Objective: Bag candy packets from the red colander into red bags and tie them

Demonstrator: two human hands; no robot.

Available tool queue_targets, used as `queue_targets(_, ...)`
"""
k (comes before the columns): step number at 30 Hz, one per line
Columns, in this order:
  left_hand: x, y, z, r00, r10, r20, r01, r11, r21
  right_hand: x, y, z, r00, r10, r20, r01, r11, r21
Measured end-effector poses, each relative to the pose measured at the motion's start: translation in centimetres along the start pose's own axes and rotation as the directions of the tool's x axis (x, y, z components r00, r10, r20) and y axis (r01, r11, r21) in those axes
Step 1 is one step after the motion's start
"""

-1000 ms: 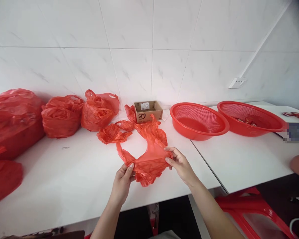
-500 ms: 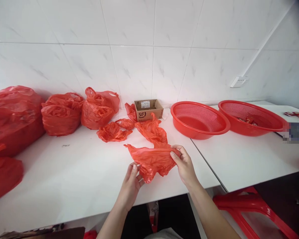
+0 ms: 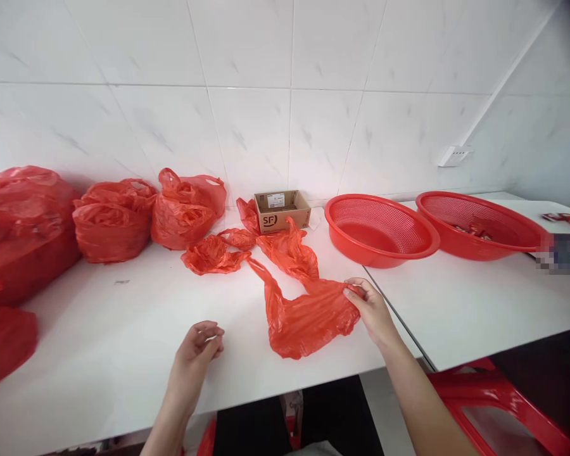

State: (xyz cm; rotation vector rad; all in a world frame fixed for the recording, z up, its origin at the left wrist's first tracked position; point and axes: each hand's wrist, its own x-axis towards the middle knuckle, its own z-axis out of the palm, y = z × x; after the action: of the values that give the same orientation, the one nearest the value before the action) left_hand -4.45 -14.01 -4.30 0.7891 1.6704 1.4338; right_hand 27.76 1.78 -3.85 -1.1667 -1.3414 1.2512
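Note:
A thin red plastic bag (image 3: 308, 320) lies spread and creased on the white table in front of me. My right hand (image 3: 373, 309) pinches its right edge between thumb and fingers. To the left, apart from the bag, my left hand (image 3: 197, 354) is held over the table with its fingers curled in toward the thumb and nothing visible in it. One handle of the bag stretches up and left. Just behind it lies another crumpled red bag (image 3: 289, 252), touching or overlapping its upper edge.
Several full red bags (image 3: 114, 228) stand along the left. An open cardboard box (image 3: 282, 218) sits by the tiled wall. On the right are a red colander basin (image 3: 380, 231) and a second basin (image 3: 484, 228) holding small packets. A red stool (image 3: 498, 396) stands below the table.
My left hand has let go of the bag and moved left and down. The bag is now more spread out toward me. My right hand has shifted slightly right, still gripping it.

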Motion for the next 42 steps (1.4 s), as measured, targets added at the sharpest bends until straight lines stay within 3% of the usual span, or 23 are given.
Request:
queue_targets(2, -0.5, -0.1, -0.3, 0.999, 0.010, -0.049, -0.008, 0.999, 0.039, 0.6, 0.3, -0.5, 0.998, -0.048, 0.045, 0.057, 0.967, -0.249)
queue_targets(5, -1.6, 0.2, 1.4, 0.996, 0.078, -0.032, -0.075, 0.993, 0.086, 1.9, 0.0, 0.1, 0.972, -0.233, 0.004, 0.203, 0.837, -0.508)
queue_targets(7, -2.2, 0.5, 3.3, 0.992, 0.128, 0.024, -0.130, 0.985, 0.117, 3.1, -0.6, 1.4, 0.960, -0.279, 0.035, 0.249, 0.786, -0.566)
queue_targets(9, -2.6, 0.8, 5.3, 0.984, 0.139, 0.115, -0.155, 0.977, 0.149, 4.4, -1.2, 3.1, 0.962, -0.224, 0.155, 0.272, 0.762, -0.588)
queue_targets(12, -2.2, 1.0, 7.4, 0.971, 0.070, 0.230, -0.119, 0.971, 0.208, 6.1, -1.9, 5.7, 0.937, -0.137, 0.322, 0.312, 0.741, -0.594)
queue_targets(14, -1.6, 1.0, 7.9, 0.964, 0.049, 0.261, -0.113, 0.965, 0.238, 6.6, -2.3, 6.9, 0.928, -0.149, 0.342, 0.336, 0.731, -0.594)
queue_targets(16, -1.0, 1.0, 7.8, 0.963, 0.073, 0.258, -0.137, 0.961, 0.241, 6.0, -2.9, 7.7, 0.912, -0.230, 0.339, 0.396, 0.710, -0.583)
queue_targets(18, -0.6, 1.0, 7.3, 0.967, 0.098, 0.236, -0.149, 0.966, 0.209, 4.5, -3.6, 8.0, 0.857, -0.298, 0.419, 0.497, 0.691, -0.525)
queue_targets(22, -0.4, 1.7, 6.5, 0.976, 0.083, 0.204, -0.104, 0.990, 0.097, 0.9, -4.9, 8.1, 0.624, -0.266, 0.735, 0.656, 0.689, -0.308)
queue_targets(24, -0.3, 2.2, 6.2, 0.980, 0.089, 0.180, -0.104, 0.992, 0.075, -0.2, -5.4, 7.9, 0.566, -0.323, 0.758, 0.717, 0.646, -0.260)
queue_targets(27, -0.1, 2.7, 5.5, 0.987, 0.124, 0.100, -0.136, 0.984, 0.118, -0.7, -6.0, 7.0, 0.545, -0.451, 0.707, 0.777, 0.588, -0.224)
queue_targets(29, 0.0, 2.9, 4.9, 0.988, 0.138, 0.066, -0.146, 0.979, 0.141, -0.7, -6.4, 6.1, 0.542, -0.498, 0.677, 0.780, 0.599, -0.184)
queue_targets(35, 1.0, 1.9, 2.9, 0.984, 0.135, 0.120, -0.147, 0.984, 0.098, -1.5, -8.0, 4.7, 0.581, -0.565, 0.586, 0.756, 0.641, -0.132)
queue_targets(37, 1.0, 2.4, 2.4, 0.983, 0.141, 0.114, -0.152, 0.983, 0.101, -1.7, -8.4, 4.8, 0.567, -0.565, 0.600, 0.773, 0.616, -0.151)
queue_targets(38, 0.7, 3.1, 2.3, 0.984, 0.167, 0.054, -0.172, 0.978, 0.117, -1.8, -8.6, 5.0, 0.545, -0.570, 0.615, 0.796, 0.583, -0.164)
queue_targets(39, 0.1, 4.0, 2.2, 0.972, 0.232, -0.050, -0.223, 0.965, 0.134, -1.9, -8.7, 5.1, 0.514, -0.579, 0.633, 0.823, 0.540, -0.174)
queue_targets(40, -0.7, 5.2, 2.2, 0.921, 0.341, -0.189, -0.315, 0.937, 0.154, -1.9, -8.8, 5.3, 0.476, -0.589, 0.653, 0.854, 0.489, -0.180)
queue_targets(41, -1.7, 6.6, 2.3, 0.822, 0.466, -0.326, -0.422, 0.884, 0.199, -1.9, -8.8, 5.6, 0.438, -0.598, 0.671, 0.880, 0.437, -0.185)
queue_targets(42, -2.8, 8.0, 2.6, 0.681, 0.607, -0.410, -0.562, 0.792, 0.239, -1.9, -8.9, 5.9, 0.404, -0.599, 0.691, 0.901, 0.389, -0.190)
